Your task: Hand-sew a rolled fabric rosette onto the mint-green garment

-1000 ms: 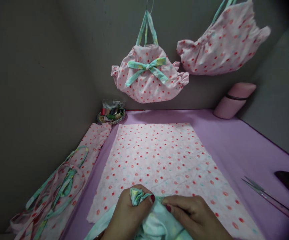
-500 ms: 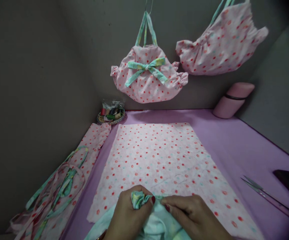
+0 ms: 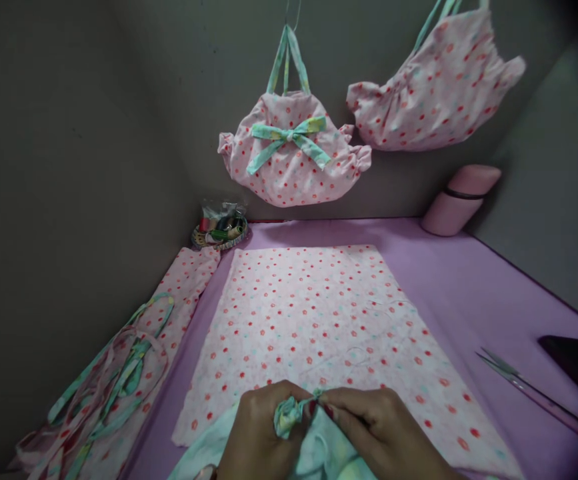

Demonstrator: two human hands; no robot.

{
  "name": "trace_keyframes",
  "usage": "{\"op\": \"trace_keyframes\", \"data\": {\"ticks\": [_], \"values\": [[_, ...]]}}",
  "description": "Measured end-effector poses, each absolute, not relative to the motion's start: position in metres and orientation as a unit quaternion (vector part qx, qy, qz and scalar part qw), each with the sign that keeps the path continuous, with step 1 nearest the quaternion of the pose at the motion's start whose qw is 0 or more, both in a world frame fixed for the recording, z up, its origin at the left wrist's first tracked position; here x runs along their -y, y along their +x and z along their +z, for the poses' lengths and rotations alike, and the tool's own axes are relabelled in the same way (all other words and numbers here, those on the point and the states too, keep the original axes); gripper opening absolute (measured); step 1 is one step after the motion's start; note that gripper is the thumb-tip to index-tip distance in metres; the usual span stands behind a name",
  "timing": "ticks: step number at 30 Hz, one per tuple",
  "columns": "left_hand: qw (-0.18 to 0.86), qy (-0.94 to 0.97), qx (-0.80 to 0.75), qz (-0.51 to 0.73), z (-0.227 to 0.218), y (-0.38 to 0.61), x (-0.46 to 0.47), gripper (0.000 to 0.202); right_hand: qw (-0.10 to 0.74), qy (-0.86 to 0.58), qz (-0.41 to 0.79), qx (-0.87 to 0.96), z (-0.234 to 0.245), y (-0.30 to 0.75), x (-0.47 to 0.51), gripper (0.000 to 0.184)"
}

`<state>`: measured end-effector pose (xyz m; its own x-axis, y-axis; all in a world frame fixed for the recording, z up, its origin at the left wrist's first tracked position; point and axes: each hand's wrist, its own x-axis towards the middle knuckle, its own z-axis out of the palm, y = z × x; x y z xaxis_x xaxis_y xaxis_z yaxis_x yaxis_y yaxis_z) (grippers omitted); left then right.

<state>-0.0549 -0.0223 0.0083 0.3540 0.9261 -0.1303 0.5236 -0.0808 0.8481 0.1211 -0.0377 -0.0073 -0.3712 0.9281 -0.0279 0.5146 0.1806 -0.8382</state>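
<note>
Mint green fabric with yellow patches [image 3: 321,443] lies bunched at the near edge, between and below my hands. My left hand [image 3: 263,427] is closed on a gathered, crumpled end of it, which pokes out above the fist. My right hand [image 3: 379,423] pinches the same fabric's edge between thumb and fingertips, close beside the left thumb. Whether a needle or pin is in the pinch is too small to see. Beneath both hands spreads a flat pink dotted cloth [image 3: 313,307].
A purple table [image 3: 449,280] carries scissors [image 3: 513,380], a dark object [image 3: 576,367], a pink bottle [image 3: 456,203] and a basket of thread spools [image 3: 223,230]. Fabric strips [image 3: 129,367] lie on folded dotted cloth at left. Two dotted bags [image 3: 289,177] hang on the wall.
My hands have come closer together, and the gathered green fabric between them is pinched tighter and slightly raised. The view has shifted slightly.
</note>
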Motion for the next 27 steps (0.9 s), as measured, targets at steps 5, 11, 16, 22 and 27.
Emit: {"op": "trace_keyframes", "data": {"ticks": [5,11,16,22,27], "values": [[0.465,0.648,-0.552,0.243,0.0076,-0.0546,0.0179,0.022,0.291,-0.482,0.428,0.707,-0.0069,0.1237,0.0377,0.03],[0.525,0.601,-0.546,0.254,0.0018,-0.0583,0.0174,0.025,0.289,-0.473,0.45,0.7,-0.0047,0.126,0.0369,0.031],[0.543,0.593,-0.536,0.257,0.0006,-0.0591,0.0168,0.025,0.286,-0.475,0.454,0.697,-0.0039,0.1261,0.0358,0.03],[0.519,0.612,-0.532,0.272,0.0046,-0.0578,0.018,0.013,0.29,-0.479,0.451,0.695,-0.0045,0.1258,0.0361,0.028],[0.513,0.618,-0.537,0.257,0.0045,-0.0581,0.018,0.019,0.29,-0.478,0.454,0.693,-0.0045,0.1256,0.0357,0.028]]}}
